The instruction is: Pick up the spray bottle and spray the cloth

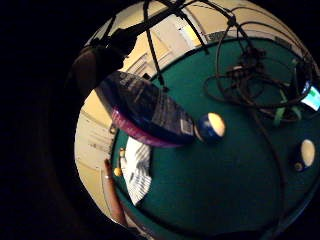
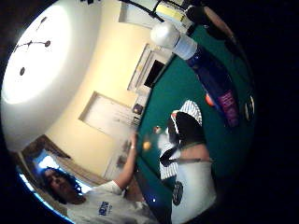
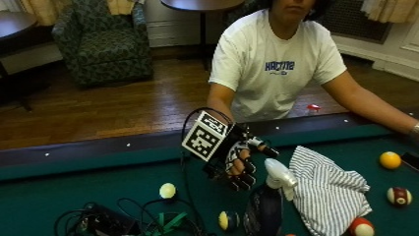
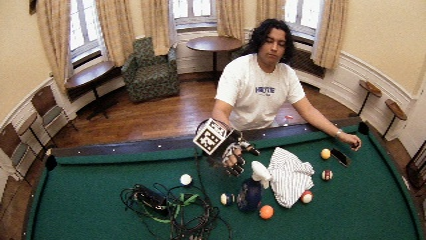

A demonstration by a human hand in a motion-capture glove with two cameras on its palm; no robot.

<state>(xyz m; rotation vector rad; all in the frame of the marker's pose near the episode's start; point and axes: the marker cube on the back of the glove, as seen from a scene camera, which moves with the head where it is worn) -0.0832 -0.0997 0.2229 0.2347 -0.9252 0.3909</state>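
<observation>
**Gloved hand hovers over the spray bottle, cloth just beyond**

The gloved right hand hangs above the green pool table, palm down, its fingers loosely curled toward the felt and holding nothing. Directly below and slightly past the fingertips stands the spray bottle, dark blue with a white trigger head; the hand is close to the head, but the outside view does not show whether they touch. In the little finger side palm view the bottle's dark labelled body fills much of the frame, so it sits close under the palm.

Just beside the bottle, on the side away from the gloved hand's thumb, lies the striped cloth, crumpled on the felt and nearly touching the trigger head. A blue-and-white ball rests near the bottle's base on the opposite side, and a pale ball lies further off toward the tangle of black cables.

Beyond the cloth sit a red-and-white ball, a dark striped ball and a yellow ball. The person's bare left hand rests flat on the far rail, well apart from the bottle
</observation>
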